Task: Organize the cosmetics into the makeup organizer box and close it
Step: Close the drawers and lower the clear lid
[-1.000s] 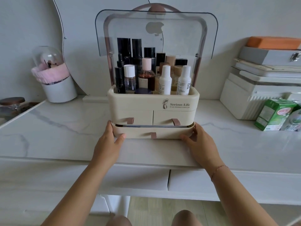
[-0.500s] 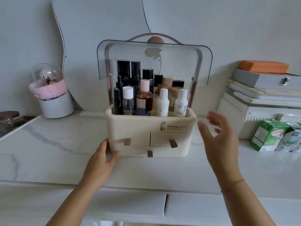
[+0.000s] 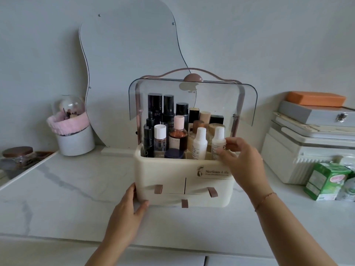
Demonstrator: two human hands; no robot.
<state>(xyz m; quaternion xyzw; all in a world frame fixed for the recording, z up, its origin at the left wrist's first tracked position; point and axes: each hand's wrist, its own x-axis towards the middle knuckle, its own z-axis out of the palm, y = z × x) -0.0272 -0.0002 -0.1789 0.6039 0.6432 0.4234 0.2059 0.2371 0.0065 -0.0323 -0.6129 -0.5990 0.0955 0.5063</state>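
Observation:
The cream makeup organizer box (image 3: 169,173) stands on the marble counter (image 3: 67,189). Its clear lid (image 3: 211,96) is swung up under the pink handle. Several bottles (image 3: 199,143) and tubes stand packed in the top compartment. All three drawers sit flush, and their brown pull tabs show. My left hand (image 3: 124,217) rests with straight fingers against the box's lower left corner. My right hand (image 3: 244,164) is at the upper right rim, with loosely bent fingers beside the rightmost white bottle (image 3: 218,143). I cannot tell whether it touches the bottle.
A wavy mirror (image 3: 130,64) leans on the wall behind the box. At the left stand a white cup with a pink band (image 3: 73,135) and a brown-lidded jar (image 3: 18,156). At the right are stacked cases (image 3: 307,150) and a green carton (image 3: 324,181).
The bottom drawer went from slightly open to flush. My right hand lifted off the drawer's right end and moved up to the right rim. My left hand stayed at the lower left corner.

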